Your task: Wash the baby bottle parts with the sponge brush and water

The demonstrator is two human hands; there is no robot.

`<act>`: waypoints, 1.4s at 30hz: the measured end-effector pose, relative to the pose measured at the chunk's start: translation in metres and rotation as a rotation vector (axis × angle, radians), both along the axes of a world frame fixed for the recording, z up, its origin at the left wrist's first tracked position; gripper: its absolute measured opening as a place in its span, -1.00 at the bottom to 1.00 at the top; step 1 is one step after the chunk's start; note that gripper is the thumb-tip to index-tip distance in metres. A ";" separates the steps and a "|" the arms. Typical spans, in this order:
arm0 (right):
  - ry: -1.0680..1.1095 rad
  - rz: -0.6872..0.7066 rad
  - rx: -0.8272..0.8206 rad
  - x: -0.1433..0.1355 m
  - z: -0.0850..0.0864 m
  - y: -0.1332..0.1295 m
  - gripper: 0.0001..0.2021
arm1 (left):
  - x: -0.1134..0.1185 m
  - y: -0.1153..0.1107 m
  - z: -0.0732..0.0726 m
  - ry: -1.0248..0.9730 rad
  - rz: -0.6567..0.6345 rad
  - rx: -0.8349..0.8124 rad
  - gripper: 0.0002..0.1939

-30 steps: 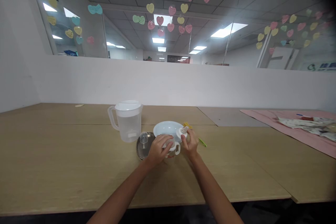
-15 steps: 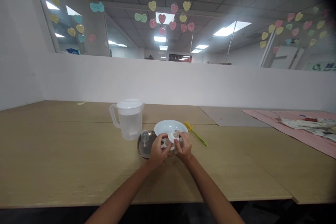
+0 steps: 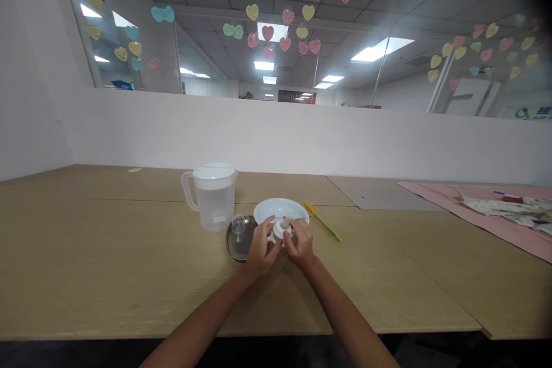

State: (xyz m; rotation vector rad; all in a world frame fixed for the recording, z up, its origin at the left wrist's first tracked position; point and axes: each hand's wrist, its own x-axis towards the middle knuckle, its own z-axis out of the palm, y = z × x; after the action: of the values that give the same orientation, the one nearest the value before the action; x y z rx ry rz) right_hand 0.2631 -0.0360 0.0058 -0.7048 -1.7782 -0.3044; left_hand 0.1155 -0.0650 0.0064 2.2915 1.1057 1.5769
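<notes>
Pale wall (image 3: 276, 138) is running along the back; light wood surface (image 3: 129, 264) is spreading out below it and carrying everything noted here. Pink cloth (image 3: 487, 224) is lying far to the right, well apart from the hands.

Clear jug (image 3: 214, 204) with white upper band is standing upright behind and to the left of the hands, its handle pointing left. White bowl (image 3: 276, 209) is sitting just beyond the hands. Dark metal tray (image 3: 236, 250) is lying just left of the left hand.

Left hand (image 3: 261, 246): partly closed, fingers and thumb curving around the left side of a baby bottle, holding it. Right hand (image 3: 301, 241): also partly closed, thumb and bent fingers gripping the bottle's collar from the right. Neither is spreading wide; exact finger contact underneath is being hidden.

Brush (image 3: 322, 221), yellow head and green handle, is lying slantwise to the right of the bowl, near the right hand.

Baby bottle (image 3: 271, 238) is resting between the two hands, in front of the bowl and right of the tray; its body is mostly being covered, a bit of white handle showing by the left hand. Clear cap (image 3: 238, 223) is standing on the tray's back part. White collar (image 3: 280, 232) is sitting at the bottle's top, its teat (image 3: 286, 222) pointing up.
</notes>
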 end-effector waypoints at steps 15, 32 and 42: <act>0.143 0.256 -0.272 -0.007 0.006 -0.001 -0.68 | 0.002 0.005 -0.001 0.179 0.128 0.107 -0.26; 0.093 0.097 0.088 0.002 -0.010 0.003 -0.79 | 0.000 0.007 -0.001 0.145 0.149 0.123 -0.49; 0.128 0.168 -0.142 -0.007 0.005 -0.005 -0.53 | 0.000 0.005 0.006 0.184 0.092 0.098 -0.53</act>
State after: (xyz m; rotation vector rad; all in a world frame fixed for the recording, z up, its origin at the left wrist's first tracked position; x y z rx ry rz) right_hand 0.2560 -0.0411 0.0104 -0.6550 -1.7357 -0.0190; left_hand 0.1153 -0.0600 0.0126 2.5279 1.2167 1.5076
